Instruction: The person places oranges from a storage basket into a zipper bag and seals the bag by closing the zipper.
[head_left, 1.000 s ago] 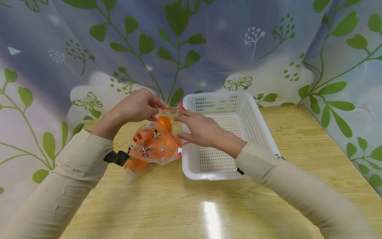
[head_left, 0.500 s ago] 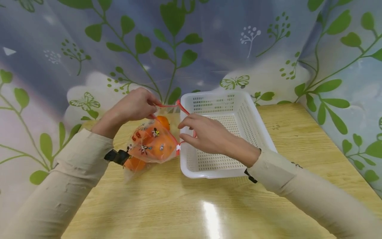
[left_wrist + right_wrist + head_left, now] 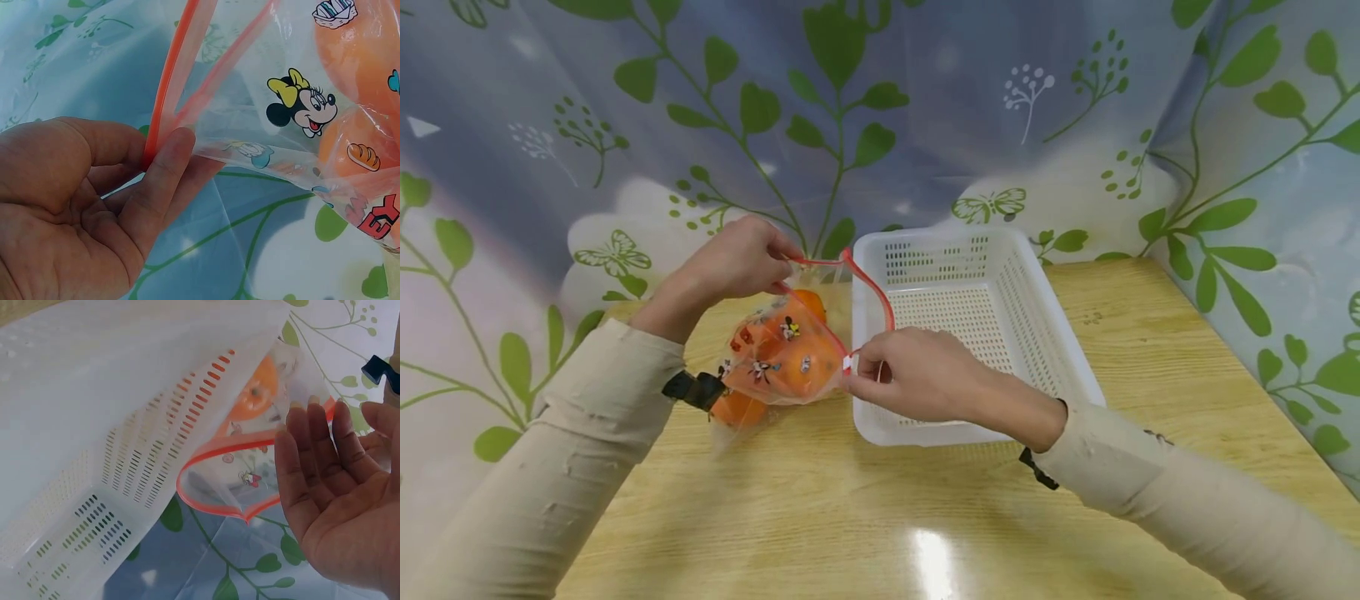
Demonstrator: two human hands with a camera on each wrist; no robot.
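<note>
A clear zip bag (image 3: pixel 775 350) with a red rim and cartoon prints holds several round orange fruits (image 3: pixel 808 304). It lies on the table left of a white plastic basket, its mouth spread over the basket's left rim. My left hand (image 3: pixel 737 258) pinches the far left part of the red rim (image 3: pixel 167 94) between thumb and fingers. My right hand (image 3: pixel 925 375) is at the near right corner of the mouth, thumb and forefinger pinching the bag by its white slider (image 3: pixel 847 363). In the right wrist view, its other fingers (image 3: pixel 294 462) are loosely bent beside the mouth.
The white basket (image 3: pixel 868 435) with slotted walls stands right of the bag, under my right hand. Its visible floor (image 3: pixel 970 308) is perforated. Under both lies a wood-grain table (image 3: pixel 820 517). A leaf-print cloth (image 3: pixel 917 150) hangs behind the table.
My right hand moves from inside the bag's mouth, out to the right, then nearer to me and onto the slider corner. The mouth now gapes wider. My left hand keeps its grip.
</note>
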